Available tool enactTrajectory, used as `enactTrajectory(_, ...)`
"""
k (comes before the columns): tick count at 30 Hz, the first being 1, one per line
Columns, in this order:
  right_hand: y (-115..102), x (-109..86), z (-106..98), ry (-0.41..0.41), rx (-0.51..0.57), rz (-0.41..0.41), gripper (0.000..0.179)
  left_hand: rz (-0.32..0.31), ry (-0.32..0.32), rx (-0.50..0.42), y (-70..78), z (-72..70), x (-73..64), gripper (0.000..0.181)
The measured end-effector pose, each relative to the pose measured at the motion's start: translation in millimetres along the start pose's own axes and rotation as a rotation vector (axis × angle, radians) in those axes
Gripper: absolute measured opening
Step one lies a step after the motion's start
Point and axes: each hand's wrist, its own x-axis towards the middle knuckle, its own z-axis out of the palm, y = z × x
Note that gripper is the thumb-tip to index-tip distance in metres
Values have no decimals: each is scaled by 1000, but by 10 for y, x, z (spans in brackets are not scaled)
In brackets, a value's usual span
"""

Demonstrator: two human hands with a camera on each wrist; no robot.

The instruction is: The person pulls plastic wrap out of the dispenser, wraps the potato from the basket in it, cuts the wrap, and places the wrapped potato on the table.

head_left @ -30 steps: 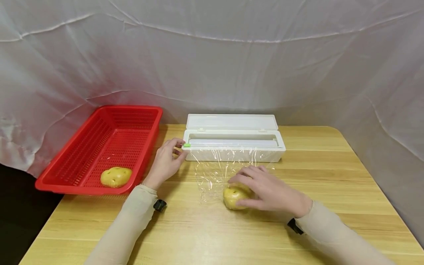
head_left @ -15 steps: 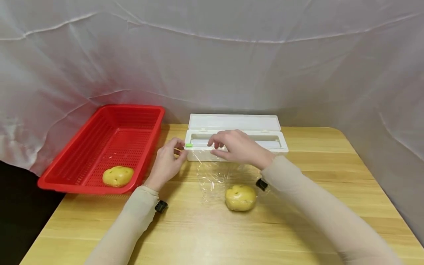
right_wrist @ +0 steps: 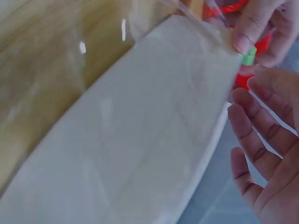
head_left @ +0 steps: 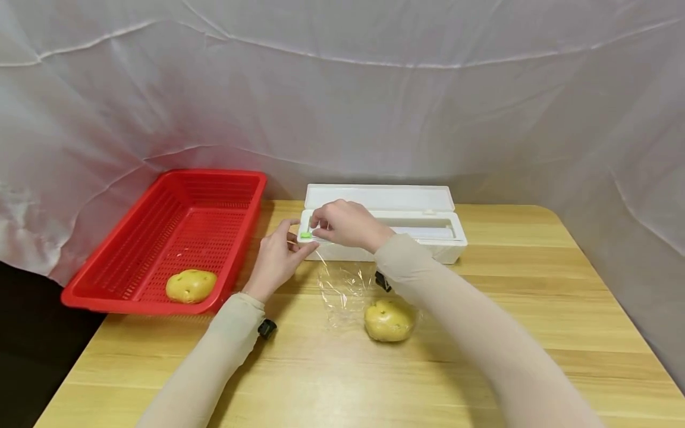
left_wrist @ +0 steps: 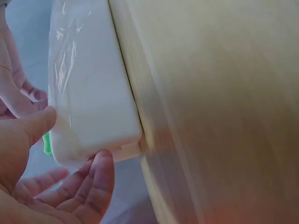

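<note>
Pinching the box (head_left: 444, 251) mid-frame, the left hand (head_left: 278, 258) should brace it while the right hand (head_left: 346, 223), loose-fingered, seemingly empty, takes the green tab (head_left: 305, 235) squarely.

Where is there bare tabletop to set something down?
Bare wood lies right of the white box and right sleeve; also left of that sleeve, in front of the nearer potato. Crowded: the box's left end, with left hand, right hand and green slider.

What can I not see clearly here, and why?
- Head: left part of the white roll, hidden by the right hand.
- Head: whether that hand touches the green piece; too small.
- Right wrist: left hand, partly cut off by the edges.
- Left wrist: white box, cut off by the top edge.
</note>
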Motion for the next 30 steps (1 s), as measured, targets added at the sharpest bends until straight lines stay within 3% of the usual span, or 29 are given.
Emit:
enactTrajectory(5, -20, 59, 69, -7, 5, 7, 16, 85, 8, 48, -33, -13, 1, 56)
enactTrajectory(11, -34, 94, 136, 5, 30, -27, 25, 117, 22, 95, -89, -30, -15, 51)
enactTrajectory(20, -44, 87, 170, 67, 4, -87, 9, 195, 57, 157, -94, -39, 8, 49)
enactTrajectory(30, 50, 63, 127, 74, -21, -95, 18, 201, 25, 211, -90, -27, 106, 47)
